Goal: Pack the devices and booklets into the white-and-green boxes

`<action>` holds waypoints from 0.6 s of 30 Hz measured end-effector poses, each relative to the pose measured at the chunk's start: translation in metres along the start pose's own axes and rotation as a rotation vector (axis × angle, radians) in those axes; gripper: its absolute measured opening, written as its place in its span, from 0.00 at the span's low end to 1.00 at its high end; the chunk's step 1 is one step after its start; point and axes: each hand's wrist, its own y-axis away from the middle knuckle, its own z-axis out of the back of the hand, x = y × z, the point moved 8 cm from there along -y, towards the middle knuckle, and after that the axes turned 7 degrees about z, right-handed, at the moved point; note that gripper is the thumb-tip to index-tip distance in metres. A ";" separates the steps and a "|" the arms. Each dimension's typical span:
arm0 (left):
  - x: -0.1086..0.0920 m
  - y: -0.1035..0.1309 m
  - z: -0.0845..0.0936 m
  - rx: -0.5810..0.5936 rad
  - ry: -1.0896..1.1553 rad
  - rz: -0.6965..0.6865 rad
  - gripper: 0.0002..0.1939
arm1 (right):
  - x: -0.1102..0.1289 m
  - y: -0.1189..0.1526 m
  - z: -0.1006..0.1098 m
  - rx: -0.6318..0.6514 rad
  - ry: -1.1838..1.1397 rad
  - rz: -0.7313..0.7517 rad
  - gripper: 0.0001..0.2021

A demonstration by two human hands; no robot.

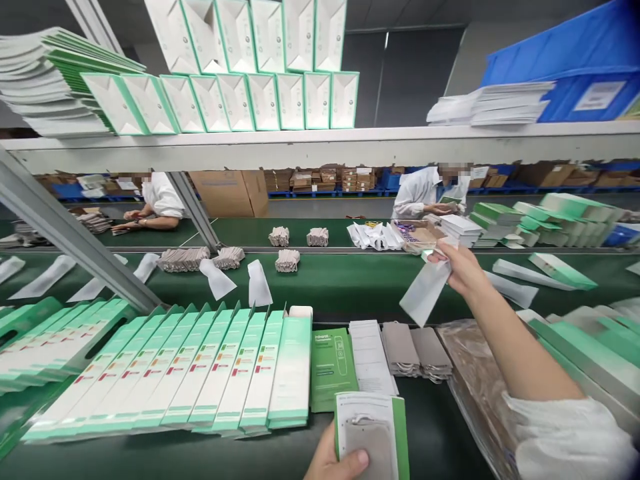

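At the bottom centre my left hand grips a small stack: a green booklet, a white printed sheet and a grey drawstring pouch on top, with the thumb across the pouch. My right hand is stretched out over the green belt, its fingers pinched on the upper end of a white paper-like sleeve that hangs down to the left. Just beyond my left hand lie a green thermometer booklet, a pile of white leaflets and two piles of grey pouches.
Green-and-white cartons stand in a row at left. White sleeves and grey pouch bundles lie on the belt. A shelf above bears boxes and a blue bin. Two co-workers sit opposite.
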 end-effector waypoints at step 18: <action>-0.008 0.036 -0.085 0.589 -0.876 -0.193 0.25 | -0.009 0.284 -0.095 0.022 -1.045 -0.626 0.12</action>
